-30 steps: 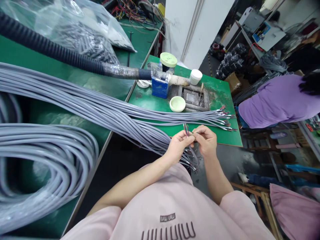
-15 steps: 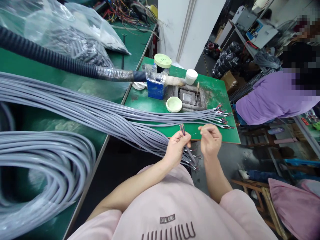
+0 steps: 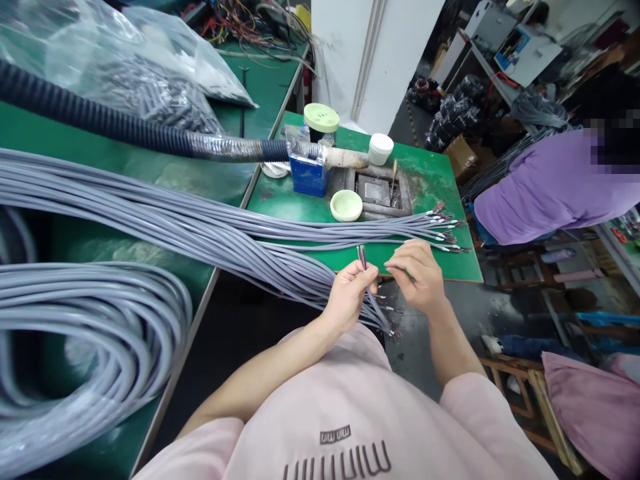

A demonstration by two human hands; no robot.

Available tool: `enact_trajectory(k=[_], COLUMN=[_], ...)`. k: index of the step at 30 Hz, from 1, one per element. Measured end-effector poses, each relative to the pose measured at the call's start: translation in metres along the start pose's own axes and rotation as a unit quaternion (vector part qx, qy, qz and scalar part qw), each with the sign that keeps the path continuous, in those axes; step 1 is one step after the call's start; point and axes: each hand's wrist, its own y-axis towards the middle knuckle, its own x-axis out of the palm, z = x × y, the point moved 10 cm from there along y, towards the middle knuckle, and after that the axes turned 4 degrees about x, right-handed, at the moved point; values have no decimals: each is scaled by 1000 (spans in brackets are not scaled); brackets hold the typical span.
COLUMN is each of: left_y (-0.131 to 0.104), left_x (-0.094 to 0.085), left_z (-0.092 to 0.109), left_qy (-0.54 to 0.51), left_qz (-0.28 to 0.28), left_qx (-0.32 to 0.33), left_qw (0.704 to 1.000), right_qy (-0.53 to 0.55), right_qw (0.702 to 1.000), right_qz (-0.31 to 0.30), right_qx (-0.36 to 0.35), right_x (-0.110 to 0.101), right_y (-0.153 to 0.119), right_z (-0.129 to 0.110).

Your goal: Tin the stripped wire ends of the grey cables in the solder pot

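Observation:
My left hand (image 3: 350, 292) is closed around the end of a grey cable, whose thin coloured wires (image 3: 361, 253) stick up above the thumb and fingers. Just right of it, apart from the wires, my right hand (image 3: 416, 272) has thumb and index finger pinched together; anything between those fingertips is too small to make out. Grey cables (image 3: 240, 250) run from the left across the bench. One group ends in coloured wire tips (image 3: 443, 227) on the green board, while another hangs past the edge beneath my left hand.
A blue box (image 3: 309, 175) with a black hose (image 3: 125, 127) sits beside a metal-framed pot (image 3: 376, 191), a green dish (image 3: 346, 205) and a white tub (image 3: 381, 149). Coiled cable (image 3: 125, 327) lies left. A person in purple (image 3: 550, 187) is at the right.
My right hand has turned, its fingertips now pointing left in a pinch. The thin strand seen near them earlier no longer shows. My left hand keeps its hold on the cable.

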Motion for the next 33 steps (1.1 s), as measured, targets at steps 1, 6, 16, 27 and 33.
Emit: enact_trajectory(k=[1,6,16,27,33], left_y=[0,2,0,6,6], left_x=[0,0,2,-5,-1], left_z=[0,-2,-3,-1,-1], left_qy=[0,-6,2,4,9], left_qz=[0,-5,-1,12,-5], left_qx=[2,-4,-11,-13,-6], left_qw=[1000,1000,1000,1000,1000], right_qy=[4,-23,-3,24,-32], right_qw=[1000,999,999,998,987], right_qz=[0,-26,-27,-36,-158], right_qx=[2,3,-22,39,-19], right_x=[-2,-2,1,-7,24], right_y=[0,0,3,2,4], right_z=[1,3,-1,22,4])
